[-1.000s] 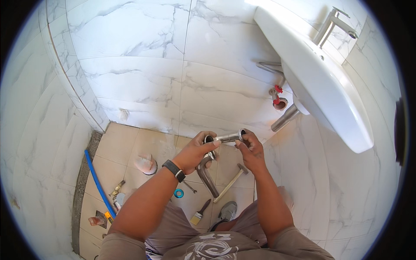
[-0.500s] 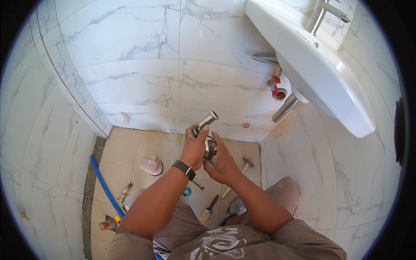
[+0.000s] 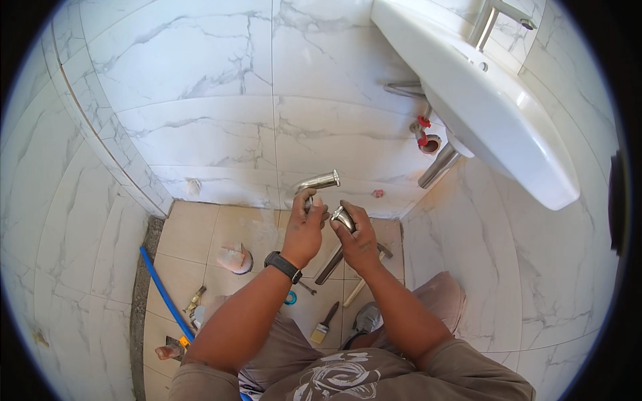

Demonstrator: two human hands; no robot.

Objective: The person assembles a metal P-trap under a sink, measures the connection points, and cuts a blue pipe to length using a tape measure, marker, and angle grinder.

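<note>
View from above of a person crouched on a tiled bathroom floor. The left hand [image 3: 304, 230] — a black wristwatch [image 3: 282, 266] on its wrist — is closed around the upper bend of a chrome drain pipe [image 3: 319, 182], whose open end points up and to the right in front of the marble-look wall. The right hand [image 3: 358, 237], just beside the left, grips a chrome fitting [image 3: 343, 217] between its fingers; the straight lower run of the pipe slants down beneath both hands toward the floor. A white wash basin [image 3: 495, 113] with a chrome tap hangs on the wall at upper right, with red-capped supply valves [image 3: 422, 123] beneath it. On the beige floor tiles lie a paintbrush [image 3: 324, 326], a hammer [image 3: 366, 281] and a blue hose [image 3: 160, 287] — all well apart from the hands.
</note>
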